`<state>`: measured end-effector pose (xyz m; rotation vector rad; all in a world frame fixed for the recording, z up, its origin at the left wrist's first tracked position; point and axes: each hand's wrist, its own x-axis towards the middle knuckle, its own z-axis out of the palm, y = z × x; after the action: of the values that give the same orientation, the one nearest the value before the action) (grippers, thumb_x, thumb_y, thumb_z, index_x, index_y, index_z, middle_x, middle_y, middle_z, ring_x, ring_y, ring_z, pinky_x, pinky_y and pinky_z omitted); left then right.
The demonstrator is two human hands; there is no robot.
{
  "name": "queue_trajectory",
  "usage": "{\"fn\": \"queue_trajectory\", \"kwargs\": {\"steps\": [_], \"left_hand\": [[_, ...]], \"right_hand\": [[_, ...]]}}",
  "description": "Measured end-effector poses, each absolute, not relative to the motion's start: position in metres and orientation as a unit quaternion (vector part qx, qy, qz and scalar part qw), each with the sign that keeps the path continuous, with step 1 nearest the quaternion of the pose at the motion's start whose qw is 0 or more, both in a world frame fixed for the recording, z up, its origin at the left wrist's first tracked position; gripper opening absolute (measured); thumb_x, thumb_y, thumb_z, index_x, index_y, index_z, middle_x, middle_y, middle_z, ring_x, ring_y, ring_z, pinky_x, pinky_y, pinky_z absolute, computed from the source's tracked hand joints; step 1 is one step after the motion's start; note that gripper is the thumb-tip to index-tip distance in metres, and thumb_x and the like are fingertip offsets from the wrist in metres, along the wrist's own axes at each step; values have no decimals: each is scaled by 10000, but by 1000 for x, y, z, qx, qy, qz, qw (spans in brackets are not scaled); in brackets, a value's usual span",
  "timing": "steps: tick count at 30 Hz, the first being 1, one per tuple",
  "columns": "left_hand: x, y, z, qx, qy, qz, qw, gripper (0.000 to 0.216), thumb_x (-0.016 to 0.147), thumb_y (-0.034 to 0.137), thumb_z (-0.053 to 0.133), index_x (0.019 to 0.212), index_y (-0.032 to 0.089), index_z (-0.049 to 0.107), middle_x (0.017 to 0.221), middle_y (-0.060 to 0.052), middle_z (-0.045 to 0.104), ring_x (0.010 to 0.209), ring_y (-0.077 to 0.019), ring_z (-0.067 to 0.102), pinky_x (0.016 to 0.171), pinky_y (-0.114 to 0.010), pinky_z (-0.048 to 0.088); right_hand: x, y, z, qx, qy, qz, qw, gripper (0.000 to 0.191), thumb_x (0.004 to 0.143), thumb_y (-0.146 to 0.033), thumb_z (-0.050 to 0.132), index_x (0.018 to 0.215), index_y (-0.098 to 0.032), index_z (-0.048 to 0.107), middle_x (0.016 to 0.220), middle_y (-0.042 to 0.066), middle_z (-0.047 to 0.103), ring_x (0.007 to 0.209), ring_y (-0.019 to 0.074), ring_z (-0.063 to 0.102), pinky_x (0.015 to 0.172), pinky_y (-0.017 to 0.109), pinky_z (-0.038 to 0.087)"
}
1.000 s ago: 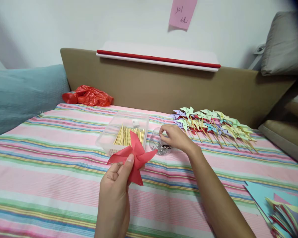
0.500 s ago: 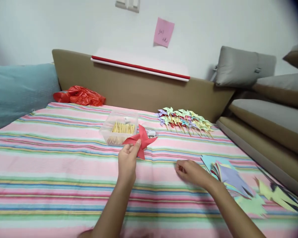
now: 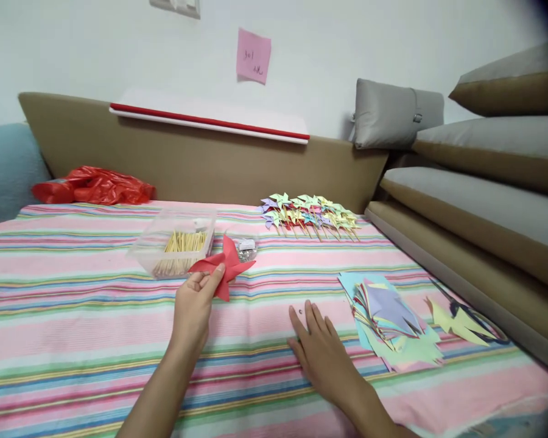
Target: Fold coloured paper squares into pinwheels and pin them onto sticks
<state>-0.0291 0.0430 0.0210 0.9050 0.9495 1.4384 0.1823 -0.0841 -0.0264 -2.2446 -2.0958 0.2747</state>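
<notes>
Pinched between the thumb and fingers of my left hand (image 3: 196, 304) is a red paper pinwheel (image 3: 228, 265), its thumb on the centre. My right hand (image 3: 319, 347) lies palm down over the striped cloth (image 3: 256, 377), fingers spread. Just beyond its fingertips sits a tiny round metal piece (image 3: 300, 311), too small to name. Behind the pinwheel is a clear plastic bag of small metal parts (image 3: 247, 250). Left of that stands a clear plastic box (image 3: 141, 246) holding many thin wooden sticks (image 3: 182, 243).
Finished pinwheels on sticks (image 3: 310, 216) lie in a group at the back. Cut coloured paper (image 3: 393, 316) is piled on the right, beside scissors (image 3: 479, 319) partly under yellow paper. Stacked cushions (image 3: 475, 201) line the right edge; a red plastic bag (image 3: 100, 185) rests back left.
My right hand has gone from curled to flat with fingers spread, exposing the tiny metal piece. My left hand still holds the pinwheel. The view has turned to the right.
</notes>
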Motion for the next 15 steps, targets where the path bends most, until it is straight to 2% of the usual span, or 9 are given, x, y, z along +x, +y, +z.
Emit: {"fn": "queue_trajectory", "kwargs": {"steps": [4,7,10,12,15], "left_hand": [[-25,38,17,402,417,587,566,356,632,425,891,695,146,680,633,21,651,666,-130,579,651,-226,443],[-24,35,16,412,425,575,565,360,638,438,886,716,145,692,602,33,627,656,-127,572,638,-220,437],[-23,34,17,407,425,578,565,362,627,434,892,725,146,696,635,20,663,687,-136,598,669,-225,456],[-23,34,18,408,421,579,566,360,625,431,892,740,148,701,680,5,699,701,-143,615,690,-233,469],[-21,32,17,429,422,574,556,358,654,452,868,764,153,703,702,-7,720,681,-152,624,671,-245,471]], "right_hand": [[177,-77,-28,-745,-662,83,20,634,1016,-439,389,1551,-104,329,1617,210,226,1513,359,211,1199,546,264],[177,-73,-26,-749,-659,68,29,613,1012,-388,423,1515,-38,384,1583,218,322,1486,348,308,1192,507,309],[181,-73,-25,-744,-663,54,69,511,1000,-278,451,1450,-40,488,1512,208,468,1421,332,439,1159,478,368],[185,-73,-24,-743,-659,49,108,411,977,-191,462,1347,-80,602,1420,190,586,1331,320,547,1094,450,439],[194,-72,-19,-755,-636,46,150,316,952,-131,464,1130,-163,723,1155,163,750,1069,309,710,873,399,545]]}}
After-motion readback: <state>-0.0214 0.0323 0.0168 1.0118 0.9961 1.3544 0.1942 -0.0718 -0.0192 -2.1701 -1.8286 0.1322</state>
